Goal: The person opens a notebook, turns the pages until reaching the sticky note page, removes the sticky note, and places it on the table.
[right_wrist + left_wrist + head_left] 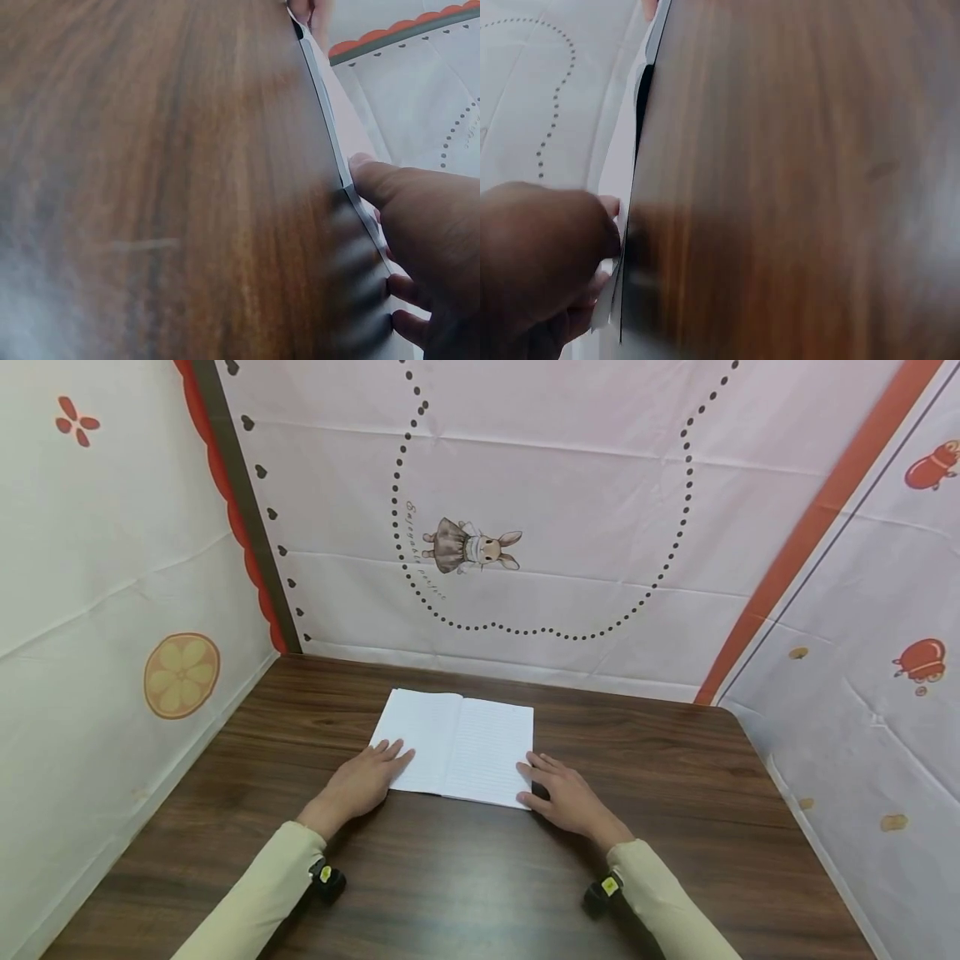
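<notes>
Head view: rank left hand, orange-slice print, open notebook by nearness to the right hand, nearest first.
1. Open notebook: the right hand touches its right edge.
2. Left hand: across, at the opposite edge.
3. Orange-slice print: far off to the left, beyond the left hand.

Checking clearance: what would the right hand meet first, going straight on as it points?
The open white lined paper notebook: the right hand seems to touch its right page, though depth is unclear.
</notes>
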{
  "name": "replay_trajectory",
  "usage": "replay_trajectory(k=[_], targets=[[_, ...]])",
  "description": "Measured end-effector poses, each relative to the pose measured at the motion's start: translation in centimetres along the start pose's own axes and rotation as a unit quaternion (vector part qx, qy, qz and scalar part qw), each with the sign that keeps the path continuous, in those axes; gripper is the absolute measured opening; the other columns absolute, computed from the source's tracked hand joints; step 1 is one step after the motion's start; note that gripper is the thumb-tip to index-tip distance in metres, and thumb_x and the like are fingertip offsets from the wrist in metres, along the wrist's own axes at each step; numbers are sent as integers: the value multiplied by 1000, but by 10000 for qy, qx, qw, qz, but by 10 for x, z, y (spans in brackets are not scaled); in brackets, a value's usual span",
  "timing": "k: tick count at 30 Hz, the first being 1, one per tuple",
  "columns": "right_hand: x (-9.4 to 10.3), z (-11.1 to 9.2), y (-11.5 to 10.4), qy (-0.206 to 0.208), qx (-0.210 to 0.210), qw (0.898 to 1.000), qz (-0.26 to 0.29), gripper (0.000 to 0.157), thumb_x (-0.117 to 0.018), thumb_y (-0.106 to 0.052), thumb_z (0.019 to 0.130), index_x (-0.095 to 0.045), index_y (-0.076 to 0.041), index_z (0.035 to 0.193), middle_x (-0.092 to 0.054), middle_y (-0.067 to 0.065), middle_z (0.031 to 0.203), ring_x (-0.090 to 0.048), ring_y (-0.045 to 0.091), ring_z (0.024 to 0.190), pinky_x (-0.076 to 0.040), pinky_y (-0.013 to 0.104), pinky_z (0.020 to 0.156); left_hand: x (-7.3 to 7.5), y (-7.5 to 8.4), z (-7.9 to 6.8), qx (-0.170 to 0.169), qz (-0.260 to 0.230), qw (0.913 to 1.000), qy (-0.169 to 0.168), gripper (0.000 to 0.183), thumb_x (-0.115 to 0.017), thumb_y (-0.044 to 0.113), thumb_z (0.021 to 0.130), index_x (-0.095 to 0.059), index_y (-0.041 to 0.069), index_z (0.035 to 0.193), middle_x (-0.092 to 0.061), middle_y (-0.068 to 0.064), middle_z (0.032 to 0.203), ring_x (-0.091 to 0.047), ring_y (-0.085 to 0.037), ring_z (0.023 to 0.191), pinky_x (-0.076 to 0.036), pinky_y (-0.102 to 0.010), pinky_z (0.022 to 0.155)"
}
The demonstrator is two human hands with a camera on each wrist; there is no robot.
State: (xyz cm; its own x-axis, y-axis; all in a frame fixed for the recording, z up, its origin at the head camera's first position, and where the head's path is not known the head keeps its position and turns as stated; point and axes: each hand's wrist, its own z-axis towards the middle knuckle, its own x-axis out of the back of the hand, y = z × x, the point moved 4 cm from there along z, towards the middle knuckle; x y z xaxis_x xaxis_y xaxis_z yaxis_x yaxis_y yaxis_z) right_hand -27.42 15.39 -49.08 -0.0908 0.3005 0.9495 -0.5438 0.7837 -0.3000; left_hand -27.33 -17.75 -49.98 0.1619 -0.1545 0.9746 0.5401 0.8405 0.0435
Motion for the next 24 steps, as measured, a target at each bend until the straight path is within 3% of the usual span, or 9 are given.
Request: replay_trajectory(k=[4, 9, 24], targets=[[-1, -1, 1, 8, -56, 10000, 10, 62, -54, -52, 93, -44, -20, 145, -36, 6, 152, -31, 28, 141, -31, 55, 108, -2, -11, -4, 174, -607, 9974, -345, 45, -49, 21, 99, -45, 11, 143, -39, -15, 148, -36, -36, 137, -31, -51, 110], [-2, -2, 5, -15, -69, 10000, -21, 62, -54, -53, 92, -43, -22, 145, -35, 4, 153, -30, 26, 141, -31, 54, 109, -1, -25, -12, 350, -1057, 9928, -448, 54, -49, 40, 99, -42, 13, 145, -34, -13, 152, -29, -33, 140, -27, -52, 112], [-2, -4, 13, -243, 128, 9995, 156, 71, -52, -62, 89, -41, -22, 147, -31, 1, 154, -25, 23, 143, -28, 53, 111, -3, -37, -19, 437, -1440, 9877, -427, 58, -50, 42, 98, -38, 13, 147, -30, -13, 153, -25, -33, 142, -22, -51, 114]])
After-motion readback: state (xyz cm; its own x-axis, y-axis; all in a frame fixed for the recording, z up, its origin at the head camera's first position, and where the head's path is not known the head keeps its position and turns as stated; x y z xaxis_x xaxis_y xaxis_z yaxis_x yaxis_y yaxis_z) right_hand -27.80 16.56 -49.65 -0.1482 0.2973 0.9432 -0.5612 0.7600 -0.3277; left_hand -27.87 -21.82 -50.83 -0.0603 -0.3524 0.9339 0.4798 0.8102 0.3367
